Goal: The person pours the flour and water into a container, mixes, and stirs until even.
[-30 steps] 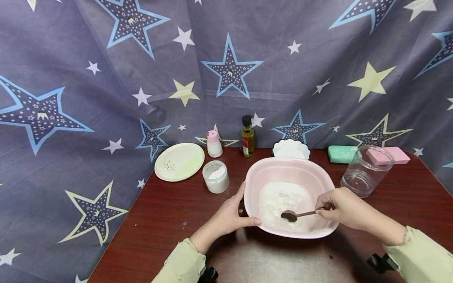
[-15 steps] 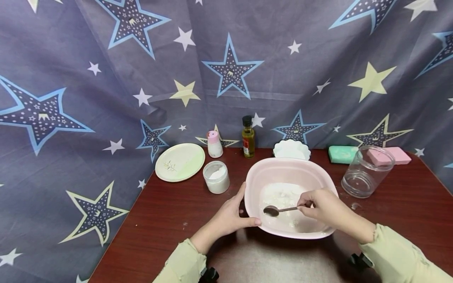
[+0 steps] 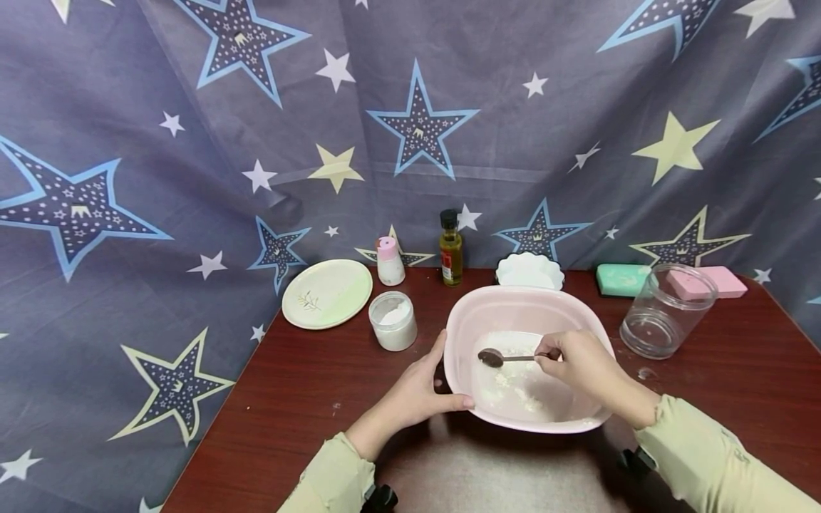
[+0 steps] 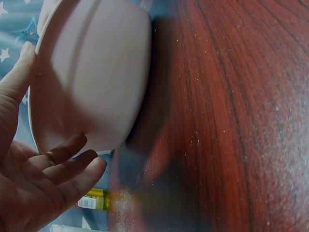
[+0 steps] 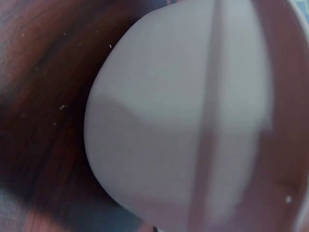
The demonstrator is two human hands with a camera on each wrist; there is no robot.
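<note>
A pale pink basin (image 3: 526, 310) stands on the table with white powder and small clumps (image 3: 503, 392) on its bottom. My left hand (image 3: 410, 390) is spread against its left side, thumb at the near rim. In the left wrist view, the fingers (image 4: 77, 179) lie loosely extended by the outer wall. My right hand (image 3: 577, 363) reaches over the right rim and pinches the handle of a dark brown spoon (image 3: 492, 358), whose bowl points left above the powder. Only the basin's outer wall (image 5: 149, 121) fills the right wrist view; hand and spoon are hidden there.
Left of the basin stand an open jar of white powder (image 3: 394, 331), an oval plate (image 3: 327, 293) and a pink-capped shaker (image 3: 390, 263). Behind are an oil bottle (image 3: 451, 253) and a scalloped white dish (image 3: 529, 271). A clear jar (image 3: 663, 320) stands right, before green (image 3: 622, 280) and pink blocks (image 3: 725, 282).
My right hand has moved left and then away from me inside the basin, carrying the spoon to the powder's far left side. My left hand and the basin have stayed in place.
</note>
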